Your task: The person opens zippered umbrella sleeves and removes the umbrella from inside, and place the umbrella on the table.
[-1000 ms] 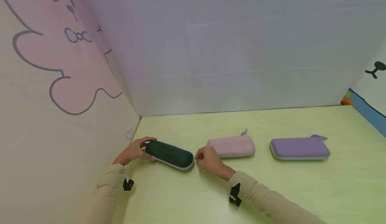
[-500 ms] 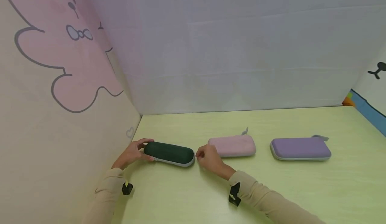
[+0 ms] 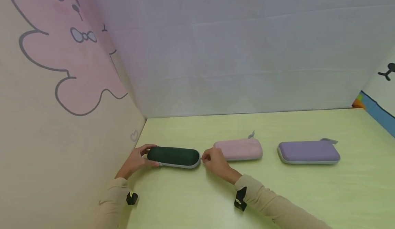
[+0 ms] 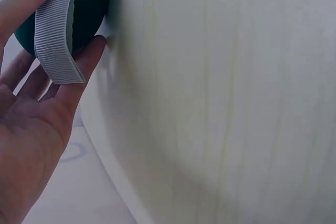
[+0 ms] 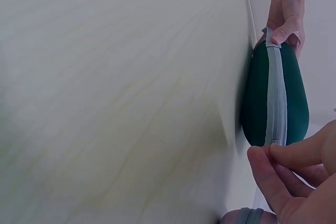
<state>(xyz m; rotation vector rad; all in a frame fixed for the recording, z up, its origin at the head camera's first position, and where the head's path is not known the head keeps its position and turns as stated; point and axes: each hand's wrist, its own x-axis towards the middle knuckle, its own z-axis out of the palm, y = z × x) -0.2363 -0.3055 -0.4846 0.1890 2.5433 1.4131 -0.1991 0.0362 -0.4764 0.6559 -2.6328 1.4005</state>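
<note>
A dark green zip-up pencil case (image 3: 174,156) with a pale grey zipper band lies on the left part of the table, nearly level from left to right. My left hand (image 3: 135,158) grips its left end, thumb on the near side and fingers round the far side. A grey ribbed strap (image 4: 55,30) sticks out at that end, under the thumb. At the other end, the thumb and forefinger of my right hand (image 3: 216,162) pinch the zipper's end; the pull is mostly hidden by the fingertips. The zipper (image 5: 276,93) looks closed along the side.
A pink pencil case (image 3: 239,149) lies just beyond my right hand, partly covered by it. Farther right is a purple one (image 3: 308,152). White sheeting (image 3: 247,68) stands behind the pale green table (image 3: 277,198), and a printed wall (image 3: 92,146) borders the left side.
The green case has turned from a slant to nearly level, its right end swinging away from me. My left hand moved slightly with it; the right hand stayed almost in place.
</note>
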